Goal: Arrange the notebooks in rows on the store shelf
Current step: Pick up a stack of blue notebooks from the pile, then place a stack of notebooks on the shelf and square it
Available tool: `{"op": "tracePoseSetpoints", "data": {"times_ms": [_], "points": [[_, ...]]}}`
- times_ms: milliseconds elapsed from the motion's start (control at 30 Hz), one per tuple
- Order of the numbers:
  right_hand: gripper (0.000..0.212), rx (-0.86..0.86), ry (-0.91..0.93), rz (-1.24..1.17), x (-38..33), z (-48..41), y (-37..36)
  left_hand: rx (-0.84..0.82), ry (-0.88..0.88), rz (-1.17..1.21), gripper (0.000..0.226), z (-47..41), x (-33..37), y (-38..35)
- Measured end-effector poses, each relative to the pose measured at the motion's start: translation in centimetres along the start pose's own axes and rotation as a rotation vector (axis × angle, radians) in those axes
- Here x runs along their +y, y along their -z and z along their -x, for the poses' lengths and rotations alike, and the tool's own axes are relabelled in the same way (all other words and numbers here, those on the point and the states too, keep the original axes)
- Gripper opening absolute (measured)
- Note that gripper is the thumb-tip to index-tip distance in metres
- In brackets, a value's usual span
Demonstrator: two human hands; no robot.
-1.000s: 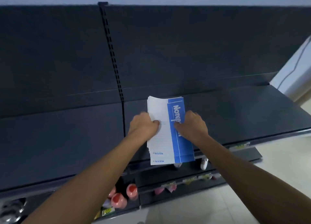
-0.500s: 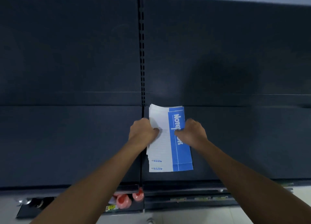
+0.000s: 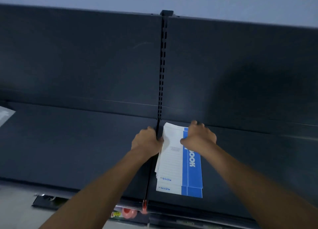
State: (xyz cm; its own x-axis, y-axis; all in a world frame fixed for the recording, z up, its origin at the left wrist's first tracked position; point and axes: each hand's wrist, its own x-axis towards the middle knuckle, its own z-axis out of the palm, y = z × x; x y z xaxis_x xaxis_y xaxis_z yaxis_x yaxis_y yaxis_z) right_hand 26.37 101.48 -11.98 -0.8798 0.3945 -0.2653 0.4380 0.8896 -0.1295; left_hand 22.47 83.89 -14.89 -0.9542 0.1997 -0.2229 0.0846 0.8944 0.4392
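Note:
A stack of white-and-blue notebooks lies flat on the dark store shelf, just right of the slotted upright post. Its covers are slightly fanned at the near end. My left hand grips the stack's left edge near the far end. Curled fingers of my right hand press down on the stack's far right corner, over the blue band. Both forearms reach in from the bottom of the view.
The shelf's dark back panel rises behind the stack. A pale flat object shows at the shelf's far left edge. Below the shelf's front lip sit pink-capped bottles on a lower shelf.
The stack has gone from held above the shelf to lying on it, further back near the panel. My right hand slid to the stack's far corner; the view tilted upward.

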Motion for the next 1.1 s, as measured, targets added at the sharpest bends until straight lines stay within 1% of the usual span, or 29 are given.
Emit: {"op": "tracePoseSetpoints", "data": {"times_ms": [100,167,233,333,467,600,733,833,933,1100], "points": [[0.045,0.073,0.183,-0.046,-3.2,-0.1,0.4,0.084,-0.001,0.046,0.028,0.7,-2.6,2.2],[0.048,0.078,0.292,-0.080,-6.0,0.1,0.3,0.137,0.013,0.027,0.025,1.2,-4.9,3.8],[0.054,0.067,0.381,-0.090,-9.0,0.9,-0.1,0.173,0.056,-0.003,0.024,2.2,-7.5,5.6],[0.057,0.009,0.514,-0.124,-13.3,3.0,-0.9,0.189,0.154,-0.004,0.020,4.5,-11.4,8.4],[0.052,-0.031,0.656,-0.119,-19.4,5.2,-1.1,0.244,0.231,-0.022,0.019,7.0,-16.4,11.8],[0.047,-0.057,0.730,-0.121,-26.7,7.0,-1.3,0.315,0.292,-0.060,0.020,8.7,-22.2,15.7],[0.048,-0.071,0.754,-0.126,-35.2,9.1,-2.7,0.353,0.306,-0.102,0.019,9.7,-29.6,20.1],[0.049,-0.114,0.721,-0.134,-41.5,11.0,-4.4,0.369,0.293,-0.156,0.018,10.4,-35.5,23.0],[0.050,-0.156,0.699,-0.141,-47.1,12.6,-6.1,0.390,0.283,-0.156,0.018,10.9,-40.9,25.3],[0.047,-0.184,0.643,-0.174,-53.9,14.1,-8.1,0.422,0.280,-0.192,0.019,10.7,-47.7,28.1]]}}
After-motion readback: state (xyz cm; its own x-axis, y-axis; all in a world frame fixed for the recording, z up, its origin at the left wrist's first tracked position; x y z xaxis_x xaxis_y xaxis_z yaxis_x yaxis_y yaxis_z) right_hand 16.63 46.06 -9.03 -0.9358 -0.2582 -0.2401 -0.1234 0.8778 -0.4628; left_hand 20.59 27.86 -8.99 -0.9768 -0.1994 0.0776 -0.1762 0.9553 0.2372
